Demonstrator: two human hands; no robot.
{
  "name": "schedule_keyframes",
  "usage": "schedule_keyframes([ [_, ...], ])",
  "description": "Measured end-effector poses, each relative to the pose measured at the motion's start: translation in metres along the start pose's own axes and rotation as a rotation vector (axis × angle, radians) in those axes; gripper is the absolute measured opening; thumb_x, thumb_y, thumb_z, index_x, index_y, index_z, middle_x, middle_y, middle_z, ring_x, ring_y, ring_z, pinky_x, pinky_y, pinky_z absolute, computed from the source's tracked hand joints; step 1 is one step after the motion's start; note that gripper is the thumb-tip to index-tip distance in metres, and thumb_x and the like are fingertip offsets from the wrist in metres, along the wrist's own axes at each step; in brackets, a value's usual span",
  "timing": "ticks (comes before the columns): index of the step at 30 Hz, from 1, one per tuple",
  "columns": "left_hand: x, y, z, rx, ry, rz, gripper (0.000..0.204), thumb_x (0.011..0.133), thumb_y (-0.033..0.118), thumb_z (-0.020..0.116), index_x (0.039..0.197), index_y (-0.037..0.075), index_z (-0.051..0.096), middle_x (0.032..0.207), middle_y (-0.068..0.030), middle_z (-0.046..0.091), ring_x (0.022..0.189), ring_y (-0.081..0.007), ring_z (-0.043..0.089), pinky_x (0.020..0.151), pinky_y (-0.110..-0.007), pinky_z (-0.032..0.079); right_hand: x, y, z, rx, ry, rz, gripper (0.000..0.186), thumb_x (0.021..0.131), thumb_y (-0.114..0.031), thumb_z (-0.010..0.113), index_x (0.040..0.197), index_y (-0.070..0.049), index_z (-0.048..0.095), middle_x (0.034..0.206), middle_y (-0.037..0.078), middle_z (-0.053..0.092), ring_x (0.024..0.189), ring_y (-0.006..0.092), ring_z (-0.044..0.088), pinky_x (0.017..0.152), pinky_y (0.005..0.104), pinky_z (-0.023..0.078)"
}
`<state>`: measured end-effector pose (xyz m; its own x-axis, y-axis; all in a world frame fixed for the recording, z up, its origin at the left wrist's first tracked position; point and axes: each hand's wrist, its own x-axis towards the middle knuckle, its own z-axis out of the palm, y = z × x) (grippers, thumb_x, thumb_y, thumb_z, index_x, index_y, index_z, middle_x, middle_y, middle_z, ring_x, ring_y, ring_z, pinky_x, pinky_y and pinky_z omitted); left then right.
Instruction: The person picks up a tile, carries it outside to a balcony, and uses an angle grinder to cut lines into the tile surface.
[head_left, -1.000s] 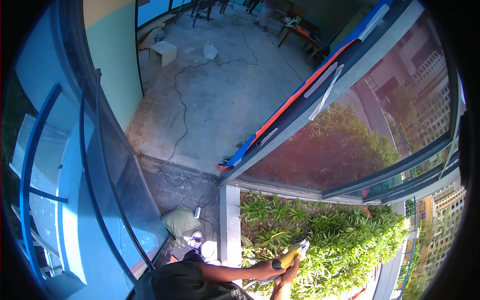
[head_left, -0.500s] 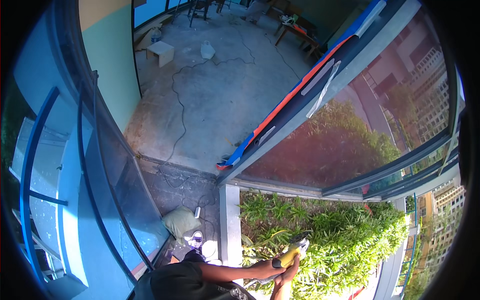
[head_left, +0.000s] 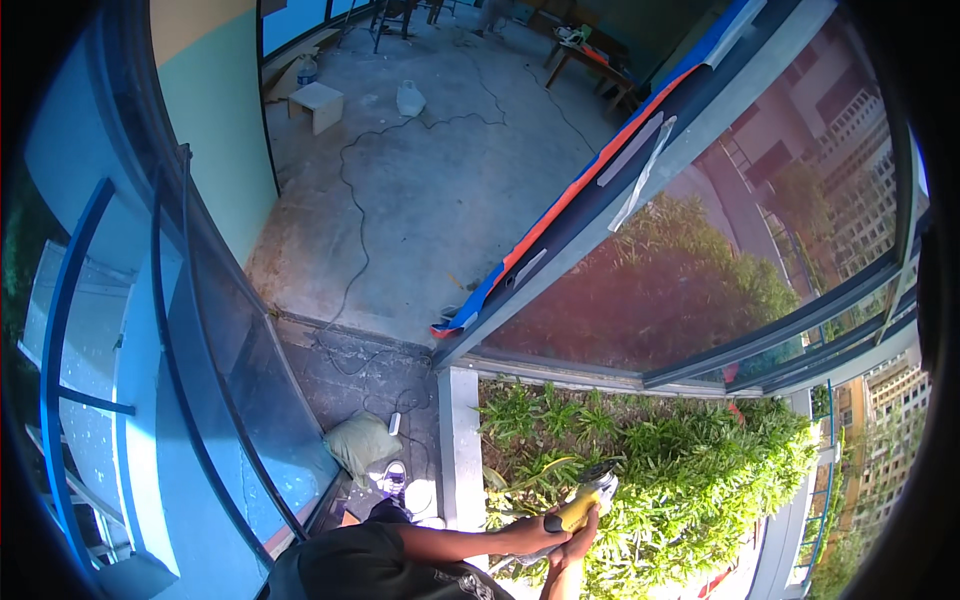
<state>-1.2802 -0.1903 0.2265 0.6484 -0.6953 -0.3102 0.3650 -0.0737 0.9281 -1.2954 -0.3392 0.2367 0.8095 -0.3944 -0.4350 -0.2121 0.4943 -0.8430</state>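
A yellow and black angle grinder is held over the plants at the lower right, its dark disc end tilted up and away from me. My left hand is closed at its rear end; the fingers there are partly hidden. My right hand wraps the near side of the yellow body, thumb and fingers against it. Plastic-like clear material seems to lie under my left hand, too small to make out.
Green plants fill a bed beside a grey post. A pale sack lies by my shoe. A dark cable winds over the concrete floor. Glass panels and a blue railing flank me.
The view has shifted very slightly. Both hands keep their hold on the angle grinder, and it stays almost in the same place.
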Motion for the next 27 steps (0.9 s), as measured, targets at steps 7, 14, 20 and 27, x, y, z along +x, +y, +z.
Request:
schedule_keyframes([
  [7,-0.014,0.024,-0.008,-0.014,0.018,-0.010,0.081,0.093,0.069,0.060,0.140,0.003,0.058,0.107,-0.0189,0.074,0.097,-0.0318,0.072,0.083,-0.041,0.053,0.007,0.006,-0.006,-0.045,0.038,-0.004,0.061,0.106,-0.066,0.043,0.115,-0.008,0.060,0.081,0.012,0.070,0.067,0.0217,0.068,0.060,0.0323,0.056],
  [14,0.006,-0.005,0.003,0.041,0.027,-0.031,0.083,0.096,0.062,0.059,0.156,0.008,0.040,0.104,-0.0150,0.072,0.091,-0.0270,0.070,0.080,-0.038,0.053,0.022,0.014,-0.036,-0.117,-0.071,-0.001,0.062,0.106,-0.065,0.044,0.134,-0.010,0.051,0.095,0.010,0.064,0.077,0.0226,0.067,0.068,0.0353,0.058],
  [20,-0.017,0.030,-0.009,-0.011,0.004,-0.032,0.067,0.094,0.065,0.059,0.121,0.004,0.066,0.102,-0.0205,0.074,0.094,-0.0341,0.073,0.082,-0.043,0.053,0.015,0.010,-0.029,-0.130,-0.039,-0.007,0.062,0.106,-0.065,0.043,0.134,-0.009,0.050,0.091,0.009,0.064,0.076,0.0216,0.067,0.066,0.0340,0.058],
  [27,-0.004,0.012,-0.004,0.036,-0.007,-0.054,0.067,0.095,0.063,0.059,0.132,0.007,0.056,0.099,-0.0169,0.073,0.090,-0.0303,0.071,0.080,-0.041,0.053,0.011,0.008,-0.020,-0.147,-0.044,0.004,0.062,0.106,-0.065,0.043,0.130,-0.008,0.053,0.090,0.009,0.064,0.075,0.0212,0.067,0.067,0.0343,0.058],
])
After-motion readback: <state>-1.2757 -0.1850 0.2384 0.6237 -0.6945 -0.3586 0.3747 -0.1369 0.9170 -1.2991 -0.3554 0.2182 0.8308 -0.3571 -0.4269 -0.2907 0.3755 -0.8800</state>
